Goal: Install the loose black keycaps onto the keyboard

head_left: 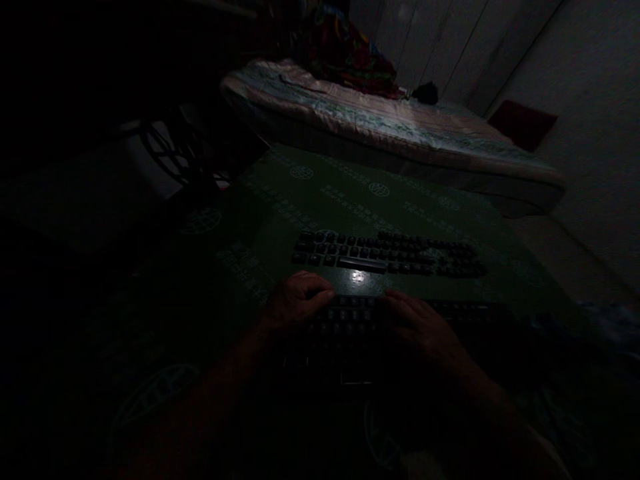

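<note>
In dim light a black keyboard lies in front of me. My left hand is closed at its far left part, with the thumb along the back edge. My right hand is curled over the far edge further right, its fingers together. The keyboard's near part and both palms sink into shadow. Just beyond the hands, rows of loose black keycaps are set out in keyboard order, a long space bar key among them.
Everything rests on a green printed board with white lettering and round logos. Behind it stands a bed or mattress with a patterned cover and a dark red cloth heap. Dark metal wheel-like parts show at left.
</note>
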Available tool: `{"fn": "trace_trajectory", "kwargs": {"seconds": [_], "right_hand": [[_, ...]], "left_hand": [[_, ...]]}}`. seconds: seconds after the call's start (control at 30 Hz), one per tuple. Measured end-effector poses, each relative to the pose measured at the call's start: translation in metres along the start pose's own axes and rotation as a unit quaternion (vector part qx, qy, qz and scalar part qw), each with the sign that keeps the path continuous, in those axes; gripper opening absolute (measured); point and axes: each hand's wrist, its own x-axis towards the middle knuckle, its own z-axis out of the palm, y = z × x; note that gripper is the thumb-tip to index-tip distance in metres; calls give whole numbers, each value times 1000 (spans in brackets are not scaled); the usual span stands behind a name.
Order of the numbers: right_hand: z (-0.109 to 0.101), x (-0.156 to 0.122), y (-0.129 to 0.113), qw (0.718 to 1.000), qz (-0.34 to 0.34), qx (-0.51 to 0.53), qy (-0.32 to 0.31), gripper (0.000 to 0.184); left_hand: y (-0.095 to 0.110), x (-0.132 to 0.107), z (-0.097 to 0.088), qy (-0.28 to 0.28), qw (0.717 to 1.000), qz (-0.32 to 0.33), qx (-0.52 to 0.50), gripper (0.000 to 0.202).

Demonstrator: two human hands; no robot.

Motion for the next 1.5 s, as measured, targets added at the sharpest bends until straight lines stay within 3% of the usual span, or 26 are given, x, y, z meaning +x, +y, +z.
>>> {"fn": "trace_trajectory", "kwargs": {"seconds": [0.5, 0.8, 1.07, 1.27, 1.5], "right_hand": [[-4, -1, -3, 1000, -4, -9, -3, 35], [-2, -2, 0, 999, -46, -15, 10, 28], [-2, -1, -6, 1000, -11, -16, -13, 25], [-6, -4, -6, 998, -50, -40, -3, 27], [-4, -10, -18, 995, -44, -86, 22, 29]], "left_hand": [[0, 1, 0, -1, 1000, 3, 2, 20], [-2, 2, 2, -1, 1000, 0, 2, 20], [-2, 1, 1, -2, 1000, -6, 11, 21], [-1, 1, 1, 1, 1000, -10, 4, 21], [-1, 1, 1, 4, 1000, 4, 2, 21]]}}
